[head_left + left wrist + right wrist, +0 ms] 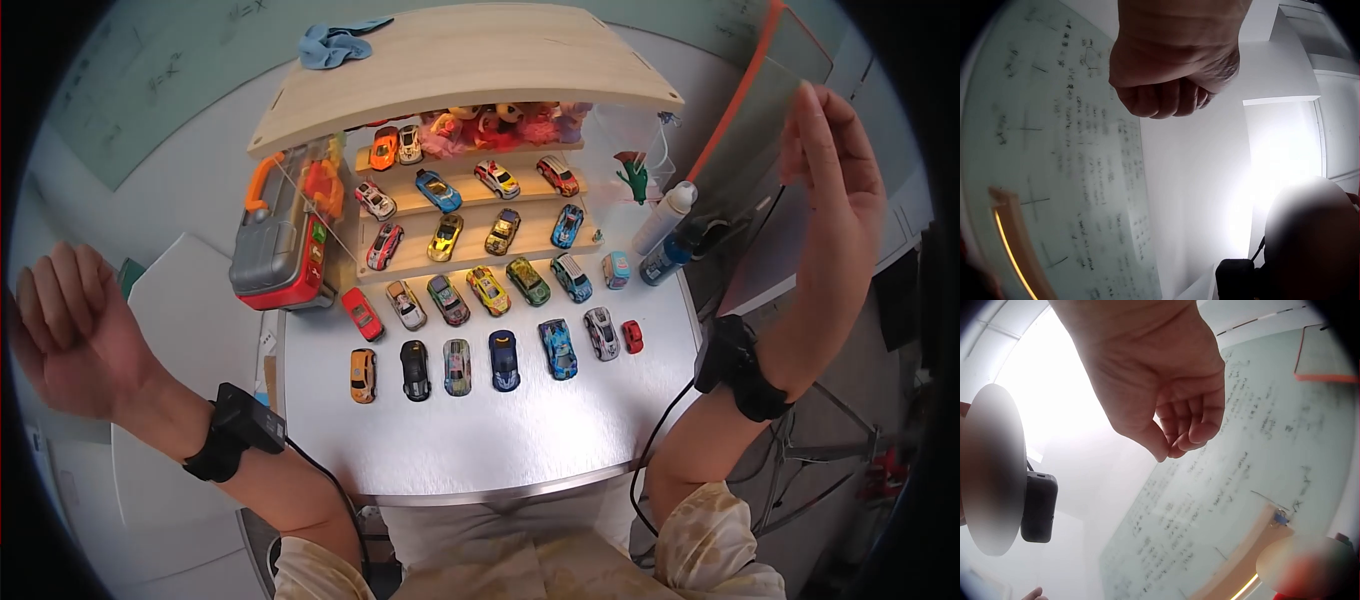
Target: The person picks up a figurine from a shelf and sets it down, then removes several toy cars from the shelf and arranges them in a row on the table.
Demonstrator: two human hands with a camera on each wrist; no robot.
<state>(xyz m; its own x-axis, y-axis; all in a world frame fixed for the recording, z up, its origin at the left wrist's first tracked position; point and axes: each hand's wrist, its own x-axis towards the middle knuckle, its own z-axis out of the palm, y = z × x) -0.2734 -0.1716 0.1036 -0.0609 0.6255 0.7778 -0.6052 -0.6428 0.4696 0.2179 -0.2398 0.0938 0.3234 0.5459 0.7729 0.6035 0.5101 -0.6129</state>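
My left hand (90, 350) is raised left of the table, palm showing and fingers curled in, with nothing in it. In the left wrist view its folded fingers (1169, 99) hang below the palm. On the other side my right hand (835, 160) is held up high, its fingers loosely bent and the thumb tip close to the forefinger, holding nothing. Between the hands, several toy cars stand in rows on the silver table (480, 440), such as a dark blue car (505, 362), an orange one (363, 376) and a small red one (632, 337). Neither hand touches any.
More toy cars, like a yellow one (446, 238), stand on a stepped wooden shelf (430, 268) under a wooden top (480, 60) bearing a blue cloth (335, 45). A grey toolbox (275, 240) sits at left. A white spray can (668, 212) and blue bottle (668, 258) stand at right.
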